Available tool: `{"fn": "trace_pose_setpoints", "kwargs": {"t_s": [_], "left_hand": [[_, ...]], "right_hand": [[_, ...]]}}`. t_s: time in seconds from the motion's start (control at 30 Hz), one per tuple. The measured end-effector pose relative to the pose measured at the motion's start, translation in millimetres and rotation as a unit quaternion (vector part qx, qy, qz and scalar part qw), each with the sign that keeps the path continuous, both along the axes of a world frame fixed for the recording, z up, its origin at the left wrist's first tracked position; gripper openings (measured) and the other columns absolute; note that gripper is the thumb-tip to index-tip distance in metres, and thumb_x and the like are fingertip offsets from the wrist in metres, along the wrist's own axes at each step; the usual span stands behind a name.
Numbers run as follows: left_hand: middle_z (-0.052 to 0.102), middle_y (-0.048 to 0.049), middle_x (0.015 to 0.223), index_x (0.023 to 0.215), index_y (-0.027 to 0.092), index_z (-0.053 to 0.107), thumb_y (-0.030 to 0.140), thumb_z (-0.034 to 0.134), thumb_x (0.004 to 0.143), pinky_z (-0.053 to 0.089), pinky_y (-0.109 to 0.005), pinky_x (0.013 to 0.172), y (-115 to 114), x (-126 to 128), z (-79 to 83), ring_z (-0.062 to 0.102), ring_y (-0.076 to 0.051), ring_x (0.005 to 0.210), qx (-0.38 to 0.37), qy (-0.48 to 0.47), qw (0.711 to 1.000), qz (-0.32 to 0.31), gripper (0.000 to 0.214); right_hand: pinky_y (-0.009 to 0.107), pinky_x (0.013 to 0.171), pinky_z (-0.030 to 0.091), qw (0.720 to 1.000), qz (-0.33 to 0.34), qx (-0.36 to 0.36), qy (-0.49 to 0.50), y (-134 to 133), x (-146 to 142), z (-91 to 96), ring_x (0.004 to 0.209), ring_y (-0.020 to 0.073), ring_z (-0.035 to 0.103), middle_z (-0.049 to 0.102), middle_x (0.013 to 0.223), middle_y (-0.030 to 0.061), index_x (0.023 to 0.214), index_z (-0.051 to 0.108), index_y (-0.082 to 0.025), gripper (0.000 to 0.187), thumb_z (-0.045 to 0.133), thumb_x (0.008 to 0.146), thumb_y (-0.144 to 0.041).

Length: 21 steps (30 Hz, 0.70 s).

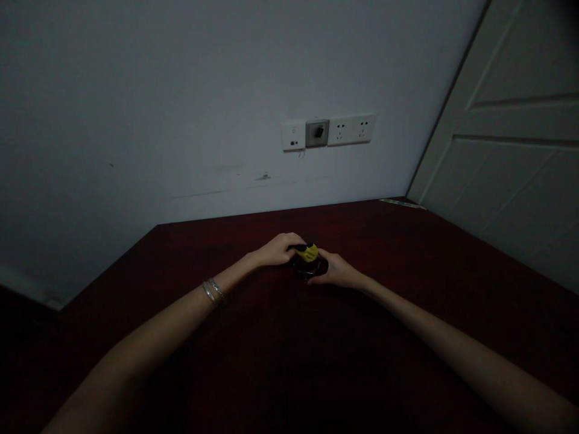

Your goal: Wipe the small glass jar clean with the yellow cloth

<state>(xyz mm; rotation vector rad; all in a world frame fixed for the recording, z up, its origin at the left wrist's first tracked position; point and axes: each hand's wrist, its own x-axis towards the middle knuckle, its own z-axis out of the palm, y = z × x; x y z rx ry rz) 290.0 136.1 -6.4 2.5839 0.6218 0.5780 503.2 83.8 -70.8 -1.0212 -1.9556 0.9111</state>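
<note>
In the head view my left hand (281,248) is closed on the black end of a small yellow-and-black tool (308,252). The tool's yellow part lies over the top of a small dark jar-like container (302,269) with a shiny, glassy edge. From the right side, my right hand (335,269) curves around that container, thumb towards me and fingers behind it. The dim light and my fingers hide the exact kind of the tool and the container's contents.
The dark red tabletop (235,361) meets a pale wall (181,108) at the back. Sockets and a switch (350,131) sit on the wall. A white panelled door (515,163) borders the right side. A thin patterned strip (401,203) lies at the far right corner.
</note>
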Motion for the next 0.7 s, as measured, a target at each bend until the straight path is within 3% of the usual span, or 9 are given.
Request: {"fn": "trace_pose_setpoints", "kwargs": {"t_s": [0.33,0.7], "left_hand": [[0.069,-0.0055,0.105,0.104,0.022,0.067,0.002,0.045,0.070,0.045,-0.038,0.095,-7,-10,-0.2,0.062,-0.020,0.103,0.007,0.023,1.000,0.013,0.045],[0.068,-0.0080,0.099,0.103,0.017,0.066,0.006,0.045,0.070,0.048,-0.035,0.087,-12,-30,-3.3,0.062,-0.021,0.093,0.068,0.020,0.996,0.061,0.040]], "right_hand": [[0.044,0.099,0.044,0.998,-0.028,-0.030,0.040,-2,-11,2.4,0.106,0.0262,0.062,0.068,0.111,0.0056,0.115,0.059,-0.022,0.073,0.086,0.048,-0.031],[0.044,0.095,0.046,1.000,-0.014,-0.006,0.027,2,-25,-4.0,0.106,0.0255,0.062,0.067,0.113,0.0078,0.118,0.053,-0.021,0.072,0.083,0.055,-0.036]]}}
